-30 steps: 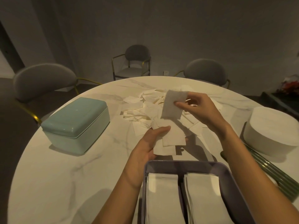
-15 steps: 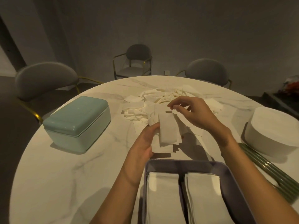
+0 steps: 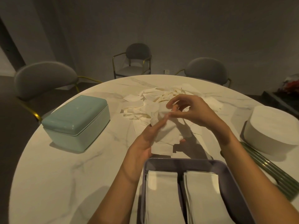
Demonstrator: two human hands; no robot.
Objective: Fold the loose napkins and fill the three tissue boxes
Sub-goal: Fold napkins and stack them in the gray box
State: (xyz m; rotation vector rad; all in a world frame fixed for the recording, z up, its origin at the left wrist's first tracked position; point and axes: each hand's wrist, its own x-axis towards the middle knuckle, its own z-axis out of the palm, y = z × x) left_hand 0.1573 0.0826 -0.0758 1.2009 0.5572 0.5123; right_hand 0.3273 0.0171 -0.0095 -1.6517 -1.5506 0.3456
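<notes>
Both hands work above the worktop (image 3: 68, 167): the left hand (image 3: 146, 139) cups a small stack of folded napkins (image 3: 166, 136), the right hand (image 3: 191, 110) pinches its top edge. Folding is underway; next, likely lay it in the purple box (image 3: 226, 173) nearest the person.

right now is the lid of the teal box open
No, the teal box sits on the table with its lid fully down, while both hands work a napkin over by the purple tray.

The open grey plastic tissue box (image 3: 182, 164) runs off the bottom edge, the left hand (image 3: 149, 136) fingertips are motion-blurred, and its palm is hidden under white paper napkins (image 3: 168, 135).
</notes>
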